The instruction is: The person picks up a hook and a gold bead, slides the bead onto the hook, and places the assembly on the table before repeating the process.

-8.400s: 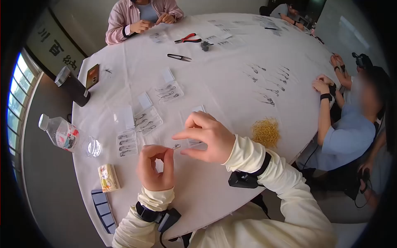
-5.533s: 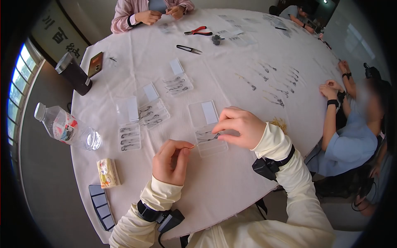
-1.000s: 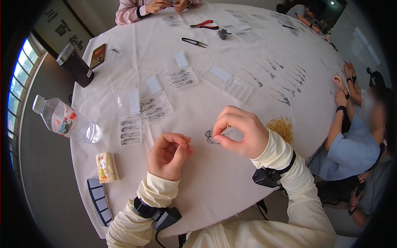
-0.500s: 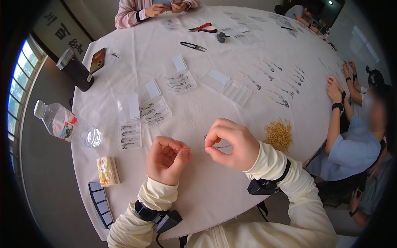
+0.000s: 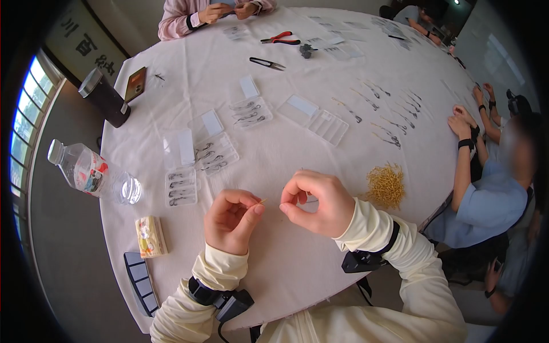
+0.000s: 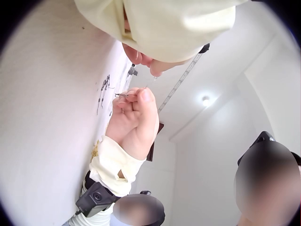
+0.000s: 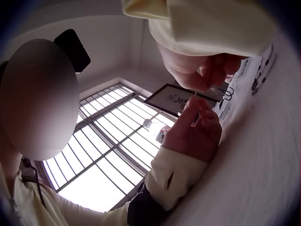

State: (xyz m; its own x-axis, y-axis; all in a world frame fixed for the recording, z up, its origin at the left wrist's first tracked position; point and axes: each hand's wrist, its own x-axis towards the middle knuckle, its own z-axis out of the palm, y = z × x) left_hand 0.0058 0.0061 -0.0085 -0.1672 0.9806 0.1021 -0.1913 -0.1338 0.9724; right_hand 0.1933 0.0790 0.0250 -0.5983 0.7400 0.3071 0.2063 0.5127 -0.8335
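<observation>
My left hand (image 5: 231,220) pinches a thin yellow strand (image 5: 262,201) between thumb and forefinger. Facing it a short way to the right, my right hand (image 5: 320,203) has thumb and forefinger pinched together. In the left wrist view, a small dark fish hook (image 6: 121,95) shows at the right hand's fingers. Both hands are close over the white tablecloth, fingertips toward each other. A clear compartment box (image 5: 329,127) lies open beyond them, its slots bare. Dark hooks on the cloth (image 6: 103,89) show in the left wrist view; my right hand hides that spot in the head view.
A pile of yellow strands (image 5: 386,186) lies right of my right hand. Boxes of hooks (image 5: 216,153) stand left, with loose hook rigs (image 5: 394,134) at the right. Scissors (image 5: 267,63), pliers (image 5: 280,38), a bottle (image 5: 91,171), a tumbler (image 5: 104,97) and a tissue pack (image 5: 150,236) surround these.
My right hand has come left and nearer to my left hand, covering the hooks seen beside it. Some seconds ago the open box lay between the hands; now it lies farther back, without hooks.
</observation>
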